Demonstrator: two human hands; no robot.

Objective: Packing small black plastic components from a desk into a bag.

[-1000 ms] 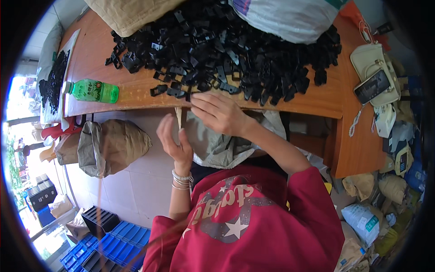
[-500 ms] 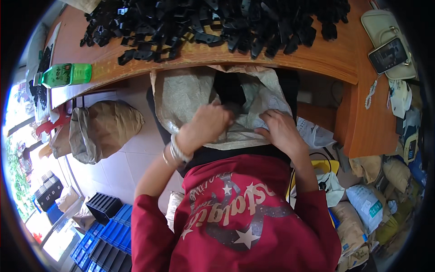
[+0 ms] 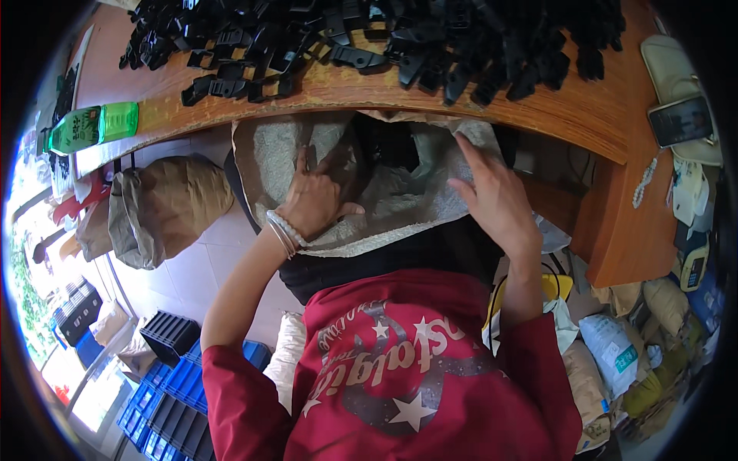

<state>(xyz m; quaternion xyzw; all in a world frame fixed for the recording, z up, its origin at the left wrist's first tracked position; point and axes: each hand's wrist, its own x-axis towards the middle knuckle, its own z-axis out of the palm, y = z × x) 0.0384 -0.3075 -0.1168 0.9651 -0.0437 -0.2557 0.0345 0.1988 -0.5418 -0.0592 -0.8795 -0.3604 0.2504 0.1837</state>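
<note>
On my lap, below the table edge, a pale woven sack (image 3: 384,230) lies with its mouth spread wide. Black plastic parts (image 3: 390,144) show deep inside it, partly in shadow. My left hand (image 3: 314,198) rests against the sack's left inner side, fingers extended and apart, holding nothing. At the sack's right side is my right hand (image 3: 494,192), its index finger stretched out and thumb apart, with nothing in it. A large heap of similar black plastic parts (image 3: 354,58) covers the table in front of me.
The wooden table (image 3: 553,123) curves across the front. A green bottle (image 3: 96,129) stands at its left; a phone (image 3: 681,121) lies on a pale bag at the right. Brown sacks (image 3: 173,203) and blue crates (image 3: 181,384) are at the left, filled bags (image 3: 611,346) at the right.
My left hand has moved left from the sack's middle and its fingers have spread. My right hand has moved slightly right and its fingers have straightened. The sack's mouth is wider.
</note>
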